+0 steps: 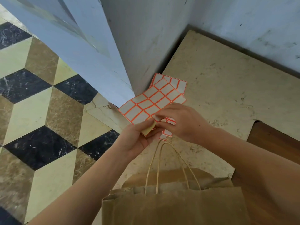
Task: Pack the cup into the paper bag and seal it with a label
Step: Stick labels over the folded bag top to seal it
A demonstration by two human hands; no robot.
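Note:
A brown paper bag with twisted paper handles stands at the bottom centre, its top folded nearly closed; the cup is hidden from view. Above the bag, my left hand holds a sheet of white labels with orange borders by its lower corner, which is bent back to show its yellowish backing. My right hand pinches at that same corner of the label sheet, thumb and forefinger on a label's edge. More label sheets fan out behind the front one.
The bag stands on a worn beige slab in a corner of grey walls. A brown wooden surface shows at right. Cube-patterned marble floor lies lower at left.

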